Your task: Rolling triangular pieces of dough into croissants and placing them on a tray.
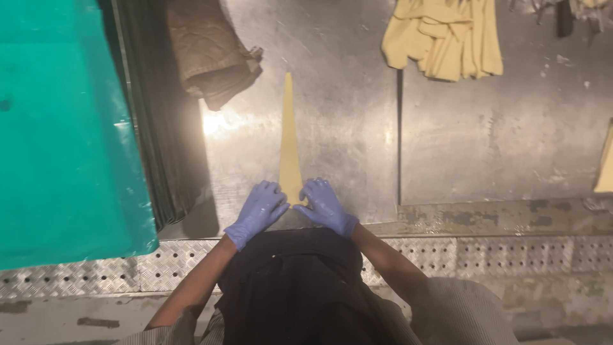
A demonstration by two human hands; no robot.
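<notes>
Dough strip [289,144]: pale yellow, long and tapered, its narrow tip pointing to the top of the frame and its wide end at lower centre, lying flat on the steel table [447,147].

Left hand [258,211]: blue glove, fingers spread and pressed flat beside the strip's wide end, touching its left edge. Nothing pinched that I can see.

Right hand [324,206]: blue glove, fingers likewise flat and apart, resting on the right corner of the wide end. Neither hand is closed around the strip; both lie on top of it.

Dark apron [294,287]: fills the lower centre, between my forearms.

Brown cloth [211,54]: crumpled bundle, upper left of centre, well apart from the strip.

Dark pleated sheet [156,128]: hangs along the table's left edge.

Green plastic sheet [57,128]: covers the left side of the frame.

Yellow scraps [444,38]: folded heap at top right, well apart.

Another yellow piece [605,163]: cut off by the right edge.

Risks, as I judge them: the strip looks thin, so uneven pressure from one hand could skew or stretch the wide end; sticking to the steel could tear the narrow tip; a strong glare patch just left of the strip makes its edge hard to read.
</notes>
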